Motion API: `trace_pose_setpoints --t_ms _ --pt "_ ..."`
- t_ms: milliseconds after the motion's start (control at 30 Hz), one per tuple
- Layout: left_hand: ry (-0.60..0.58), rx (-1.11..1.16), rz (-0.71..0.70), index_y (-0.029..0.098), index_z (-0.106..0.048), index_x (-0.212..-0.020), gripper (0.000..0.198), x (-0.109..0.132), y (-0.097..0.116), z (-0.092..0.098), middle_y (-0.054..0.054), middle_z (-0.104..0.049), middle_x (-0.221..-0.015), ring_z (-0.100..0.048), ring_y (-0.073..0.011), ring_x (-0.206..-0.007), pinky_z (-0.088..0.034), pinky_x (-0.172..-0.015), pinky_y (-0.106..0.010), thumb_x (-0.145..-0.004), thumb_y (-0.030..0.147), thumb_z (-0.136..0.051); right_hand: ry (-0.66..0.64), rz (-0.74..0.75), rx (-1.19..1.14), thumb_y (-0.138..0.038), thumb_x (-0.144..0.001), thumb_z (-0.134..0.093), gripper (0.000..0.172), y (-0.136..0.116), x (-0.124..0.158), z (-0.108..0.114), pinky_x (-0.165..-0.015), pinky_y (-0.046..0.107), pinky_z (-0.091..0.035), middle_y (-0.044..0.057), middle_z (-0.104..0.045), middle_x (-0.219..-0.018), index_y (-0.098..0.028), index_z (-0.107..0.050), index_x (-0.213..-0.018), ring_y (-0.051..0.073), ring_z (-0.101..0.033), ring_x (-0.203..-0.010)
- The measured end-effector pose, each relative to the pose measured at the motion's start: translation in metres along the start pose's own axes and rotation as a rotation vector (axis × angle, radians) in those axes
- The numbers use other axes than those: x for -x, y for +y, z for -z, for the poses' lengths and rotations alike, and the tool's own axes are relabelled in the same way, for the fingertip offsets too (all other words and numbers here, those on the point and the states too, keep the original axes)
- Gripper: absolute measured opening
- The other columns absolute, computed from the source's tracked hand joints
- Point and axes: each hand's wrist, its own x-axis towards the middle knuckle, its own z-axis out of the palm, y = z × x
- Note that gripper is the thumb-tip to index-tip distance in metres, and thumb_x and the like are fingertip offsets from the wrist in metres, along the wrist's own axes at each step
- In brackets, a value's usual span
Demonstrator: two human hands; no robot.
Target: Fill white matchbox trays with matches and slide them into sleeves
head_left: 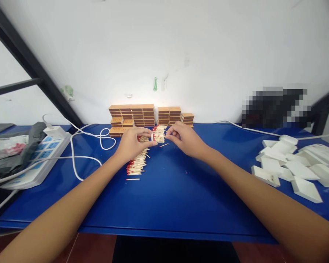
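My left hand (pixel 133 143) grips a small white matchbox tray (pixel 152 137) between thumb and fingers. Red-tipped matches (pixel 159 138) lie in and beside the tray, their pale ends pointing right. At those ends, my right hand (pixel 185 137) is closed in a pinch, with a match stick running to its fingertips. Under and in front of my left hand spreads a long pile of matches (pixel 135 166), partly hidden by that hand. One loose match (pixel 133 179) lies nearer the front, and another match (pixel 163 145) just below the tray.
Stacked brown matchboxes (pixel 144 115) line the wall behind my hands. White empty trays (pixel 281 157) are heaped on the right of the blue table (pixel 181 204). To the left are a power strip (pixel 48 149), white cables (pixel 74 160) and a dark plastic bag (pixel 30 153).
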Motion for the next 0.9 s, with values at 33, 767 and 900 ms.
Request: trace_pose_setpoints --t_ms 33,767,900 --pt "-0.012 0.043 0.004 0.023 -0.083 -0.103 0.038 0.001 0.002 -0.001 -0.007 -0.084 -0.114 -0.080 -0.0284 -0.105 -0.062 -0.101 -0.043 -0.076 0.047 -0.094 0.017 0.006 0.002 -0.024 -0.100 -0.065 0.007 -0.001 0.001 -0.003 -0.076 0.033 -0.044 0.004 -0.060 -0.094 -0.021 -0.067 -0.094 0.019 -0.056 -0.080" --pt "0.153 0.032 0.134 0.020 -0.080 -0.100 0.043 -0.006 -0.004 0.008 -0.010 -0.085 -0.102 -0.082 -0.0300 -0.101 -0.065 -0.087 -0.039 -0.075 0.051 -0.094 -0.175 -0.036 0.075 -0.019 -0.098 -0.066 0.012 0.010 -0.002 -0.022 -0.078 0.033 -0.045 0.006 -0.064 -0.092 -0.019 -0.069 -0.086 0.019 -0.059 -0.083" --pt "0.125 0.045 0.124 0.019 -0.079 -0.101 0.046 -0.006 0.001 0.007 -0.010 -0.085 -0.104 -0.081 -0.0309 -0.104 -0.065 -0.091 -0.038 -0.073 0.053 -0.096 -0.084 -0.065 0.060 -0.020 -0.096 -0.069 0.005 0.010 -0.006 -0.033 -0.077 0.031 -0.043 0.005 -0.064 -0.095 -0.019 -0.071 -0.091 0.018 -0.058 -0.081"
